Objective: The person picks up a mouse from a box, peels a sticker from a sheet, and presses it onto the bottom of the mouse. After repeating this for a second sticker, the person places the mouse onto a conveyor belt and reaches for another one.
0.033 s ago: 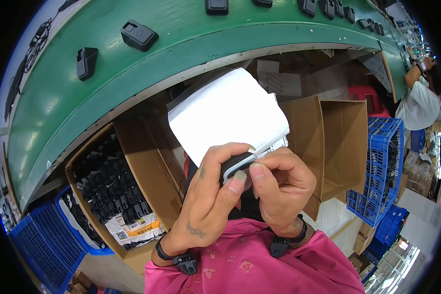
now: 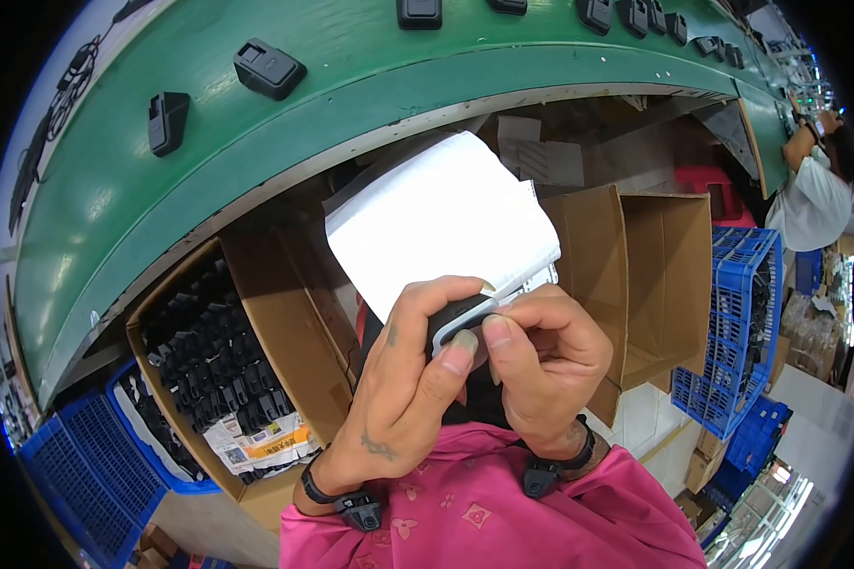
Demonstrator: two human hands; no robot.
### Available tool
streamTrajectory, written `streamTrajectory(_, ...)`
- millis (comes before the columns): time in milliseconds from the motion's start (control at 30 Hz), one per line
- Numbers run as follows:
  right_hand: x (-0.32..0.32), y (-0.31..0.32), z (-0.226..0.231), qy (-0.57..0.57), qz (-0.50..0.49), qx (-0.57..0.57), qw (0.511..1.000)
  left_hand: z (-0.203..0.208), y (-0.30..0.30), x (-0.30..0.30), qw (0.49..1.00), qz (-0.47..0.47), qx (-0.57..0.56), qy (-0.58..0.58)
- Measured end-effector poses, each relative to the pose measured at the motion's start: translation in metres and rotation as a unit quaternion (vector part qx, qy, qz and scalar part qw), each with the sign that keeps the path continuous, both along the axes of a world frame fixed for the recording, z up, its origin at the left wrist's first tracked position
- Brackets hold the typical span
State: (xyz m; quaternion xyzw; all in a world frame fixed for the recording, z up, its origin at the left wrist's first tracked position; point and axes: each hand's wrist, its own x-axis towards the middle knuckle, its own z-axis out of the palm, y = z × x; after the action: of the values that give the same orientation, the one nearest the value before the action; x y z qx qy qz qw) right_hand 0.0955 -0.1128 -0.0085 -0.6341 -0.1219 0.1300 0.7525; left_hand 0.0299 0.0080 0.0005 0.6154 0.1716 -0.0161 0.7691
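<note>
A small black plastic device with a pale grey rim (image 2: 467, 318) is held in front of my body, tilted up to the right. My left hand (image 2: 403, 379) wraps round it, thumb on the near side and forefinger over the top. At its right end, my right hand (image 2: 552, 356) is closed, with thumb and forefinger pinched against the edge. Whether a thin piece lies between those fingertips is hidden. Just beyond both hands lies a large white sheet (image 2: 441, 218), with printed labels showing at its right edge.
A green workbench (image 2: 370, 104) curves across the far side, bearing several black chargers (image 2: 269, 68). At left, a cardboard box (image 2: 247, 479) holds many black chargers beside a blue crate (image 2: 90, 474). Another cardboard box (image 2: 669, 284) and blue crate (image 2: 721, 322) stand right. A person (image 2: 814, 194) sits far right.
</note>
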Motion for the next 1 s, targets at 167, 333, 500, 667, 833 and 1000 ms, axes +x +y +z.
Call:
streamTrajectory(167,0.0012,-0.0007,-0.0016,-0.025,0.008,-0.005,1.0,-0.0021,0.0,-0.0011,1.0,0.001,0.005,-0.009)
streamTrajectory(333,0.0013,-0.0005,-0.0029,-0.024,0.006,0.003,1.0,-0.0031,0.0002,-0.0011,1.0,-0.002,0.018,-0.012)
streamTrajectory(500,0.0003,0.0015,0.0005,-0.006,-0.002,0.011,1.0,-0.0013,0.0017,-0.0001,0.999,0.003,-0.032,-0.003)
streamTrajectory(667,-0.0014,-0.0032,-0.0049,0.007,-0.008,-0.008,1.0,-0.0041,0.0015,0.0,0.998,0.018,-0.058,0.005)
streamTrajectory(833,0.0008,-0.0009,-0.0061,0.027,-0.039,0.02,0.999,-0.0056,0.0037,-0.0001,0.994,0.052,-0.093,0.018)
streamTrajectory(1000,0.003,0.0006,0.0018,0.043,-0.011,0.011,0.999,-0.0053,0.0023,-0.0007,0.99,0.04,-0.134,0.021)
